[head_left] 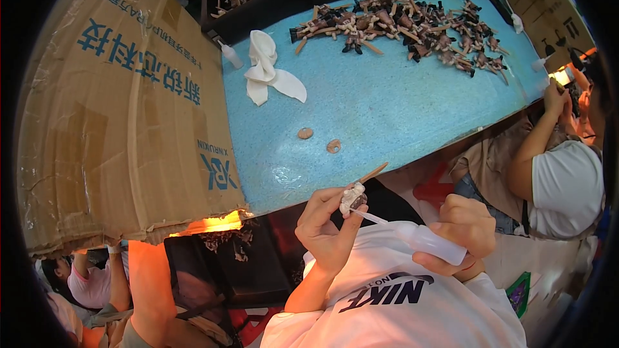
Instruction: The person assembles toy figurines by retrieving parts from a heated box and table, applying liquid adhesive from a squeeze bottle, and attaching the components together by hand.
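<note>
At left, the blue bench (pixel 400 109) is bordered by one carton (pixel 122 103), beside which one small bottle (pixel 230 56) and one white cloth (pixel 263 77) are seen. Two brown discs (pixel 305 133) are laid nearer the wearer, apart from each other, one of them holed. In the left hand (pixel 322 229), closed in a fingertip pinch, one figure (pixel 353 198) is held by the bench's near edge, one wooden stick (pixel 374 173) pointing from it. Farther back, more figures are heaped in a pile (pixel 400 22), too tangled to be counted. At right, one squeeze bottle (pixel 429 241) is gripped in the right hand (pixel 467 222), its nozzle (pixel 369 216) aimed at the figure; whether contact is made cannot be told. Dispensing appears to be the step in hand; a steady pinch and a light, measured squeeze seem called for.
</note>
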Action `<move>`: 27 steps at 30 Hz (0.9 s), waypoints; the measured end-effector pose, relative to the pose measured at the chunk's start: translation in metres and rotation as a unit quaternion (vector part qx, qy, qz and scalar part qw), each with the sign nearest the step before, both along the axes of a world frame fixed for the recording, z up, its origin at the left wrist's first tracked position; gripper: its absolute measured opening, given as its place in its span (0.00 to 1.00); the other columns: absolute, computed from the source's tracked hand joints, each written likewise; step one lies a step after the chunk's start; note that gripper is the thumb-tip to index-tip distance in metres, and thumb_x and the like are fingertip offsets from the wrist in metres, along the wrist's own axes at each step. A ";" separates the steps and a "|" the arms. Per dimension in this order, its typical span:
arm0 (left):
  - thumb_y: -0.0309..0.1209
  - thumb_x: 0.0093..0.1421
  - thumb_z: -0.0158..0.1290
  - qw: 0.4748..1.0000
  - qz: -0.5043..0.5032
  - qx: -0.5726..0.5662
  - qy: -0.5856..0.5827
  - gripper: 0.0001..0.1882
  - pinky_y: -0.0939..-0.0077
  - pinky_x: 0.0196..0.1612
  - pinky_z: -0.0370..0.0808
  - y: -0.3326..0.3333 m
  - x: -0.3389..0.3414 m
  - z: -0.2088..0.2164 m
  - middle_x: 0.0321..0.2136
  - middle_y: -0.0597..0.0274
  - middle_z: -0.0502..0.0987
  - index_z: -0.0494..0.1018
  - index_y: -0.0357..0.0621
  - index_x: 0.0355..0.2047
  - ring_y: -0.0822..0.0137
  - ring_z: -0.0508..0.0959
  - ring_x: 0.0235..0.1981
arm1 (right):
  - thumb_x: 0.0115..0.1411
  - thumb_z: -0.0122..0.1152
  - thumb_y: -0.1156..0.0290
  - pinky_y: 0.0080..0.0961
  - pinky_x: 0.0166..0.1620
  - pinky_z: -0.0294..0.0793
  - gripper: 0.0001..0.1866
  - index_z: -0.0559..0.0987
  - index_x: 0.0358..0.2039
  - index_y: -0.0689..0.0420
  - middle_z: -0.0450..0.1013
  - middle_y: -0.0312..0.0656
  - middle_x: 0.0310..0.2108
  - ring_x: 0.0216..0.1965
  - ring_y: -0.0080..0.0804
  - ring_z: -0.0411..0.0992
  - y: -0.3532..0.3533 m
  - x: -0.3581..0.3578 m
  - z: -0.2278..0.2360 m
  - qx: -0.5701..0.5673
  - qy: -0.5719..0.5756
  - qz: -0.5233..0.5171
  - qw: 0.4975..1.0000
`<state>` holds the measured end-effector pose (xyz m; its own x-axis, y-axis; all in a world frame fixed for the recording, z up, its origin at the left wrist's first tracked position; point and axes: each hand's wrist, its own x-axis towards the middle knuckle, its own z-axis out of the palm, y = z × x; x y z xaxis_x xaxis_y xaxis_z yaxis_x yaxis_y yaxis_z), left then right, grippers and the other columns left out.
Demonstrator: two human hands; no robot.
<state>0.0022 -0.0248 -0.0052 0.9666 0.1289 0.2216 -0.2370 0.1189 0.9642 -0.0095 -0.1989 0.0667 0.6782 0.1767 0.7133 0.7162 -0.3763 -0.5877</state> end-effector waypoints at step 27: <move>0.20 0.48 0.58 0.999 -0.016 -0.034 0.016 0.13 0.74 0.37 0.74 0.004 -0.002 0.003 0.31 0.57 0.72 0.74 0.29 0.35 0.67 0.74 0.32 | 0.38 0.72 0.71 0.19 0.15 0.51 0.17 0.73 0.25 0.63 0.64 0.36 0.13 0.12 0.26 0.58 -0.009 -0.001 -0.005 0.022 -0.010 -0.021 0.999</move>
